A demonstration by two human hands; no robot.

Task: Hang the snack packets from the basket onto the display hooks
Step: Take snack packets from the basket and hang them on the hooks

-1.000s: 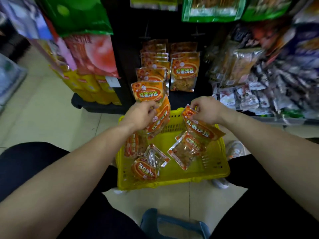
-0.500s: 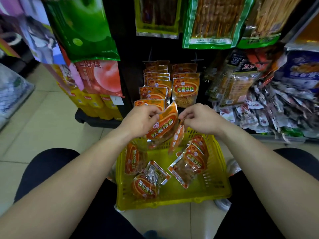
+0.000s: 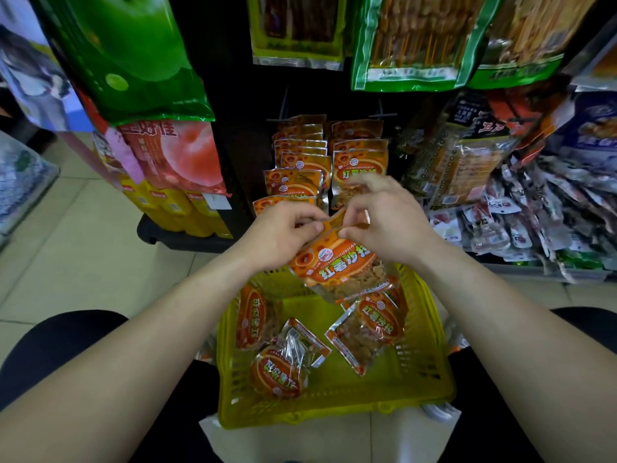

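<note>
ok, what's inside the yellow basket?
At least three orange snack packets lie loose in the yellow basket. The held packet hangs over its far end, so whatever lies beneath there is hidden.

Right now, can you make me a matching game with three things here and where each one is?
Things: 1 yellow plastic basket; 2 orange foil snack packet; 3 large green plastic bag.
Places: A hanging at upper left; B pinched by the left hand and right hand; C down between the person's knees.
Pairs: 1-C, 2-B, 3-A.
</note>
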